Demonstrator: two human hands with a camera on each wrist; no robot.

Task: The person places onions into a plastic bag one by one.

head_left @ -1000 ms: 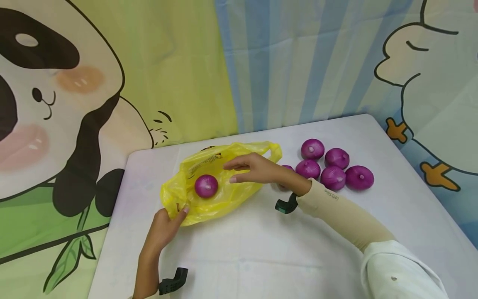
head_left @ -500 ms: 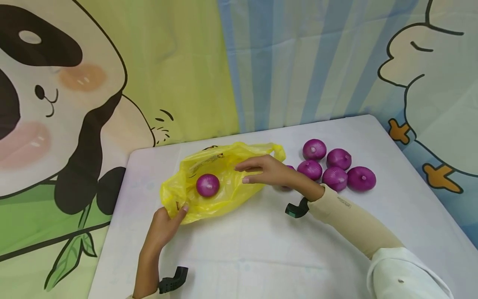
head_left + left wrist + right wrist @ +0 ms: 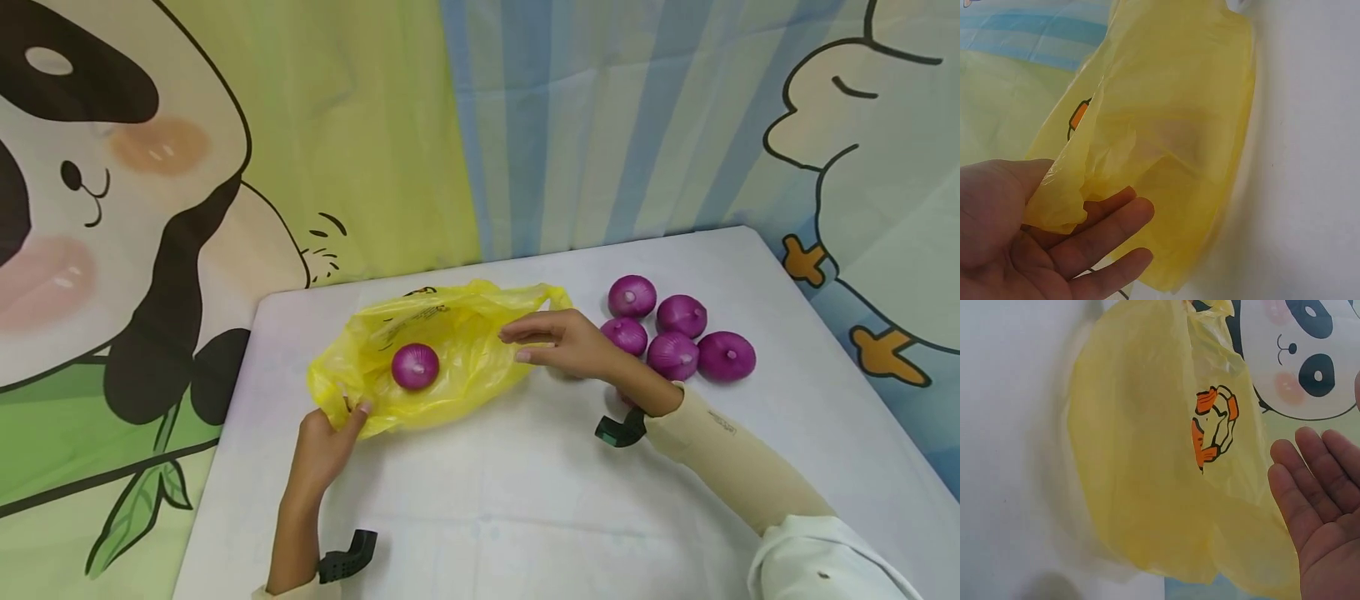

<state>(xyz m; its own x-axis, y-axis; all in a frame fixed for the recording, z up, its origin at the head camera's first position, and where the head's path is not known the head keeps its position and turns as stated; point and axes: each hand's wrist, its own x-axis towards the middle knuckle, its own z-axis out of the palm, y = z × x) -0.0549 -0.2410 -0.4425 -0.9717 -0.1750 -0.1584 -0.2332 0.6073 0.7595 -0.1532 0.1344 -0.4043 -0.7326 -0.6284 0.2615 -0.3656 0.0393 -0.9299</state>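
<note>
A yellow plastic bag (image 3: 465, 392) lies on its side on the table, its mouth spread open. One purple onion (image 3: 415, 367) sits inside it. My left hand (image 3: 324, 450) pinches the bag's left rim between thumb and fingers; in the left wrist view the bag's edge (image 3: 1060, 206) is caught there. Over the bag's right end hovers my right hand (image 3: 566, 342), fingers extended and holding nothing. In the right wrist view its palm and fingers (image 3: 1319, 481) are spread beside the bag, apart from its printed side.
Several purple onions (image 3: 672, 357) cluster on the white table (image 3: 480, 533) to the right of the bag. Part of one onion shows behind my right wrist. A cartoon-printed cloth (image 3: 390, 150) stands along the table's far edge.
My right hand has drawn back to the right, away from the onion in the bag. My left hand keeps its pinch on the rim, which has shifted slightly left and up.
</note>
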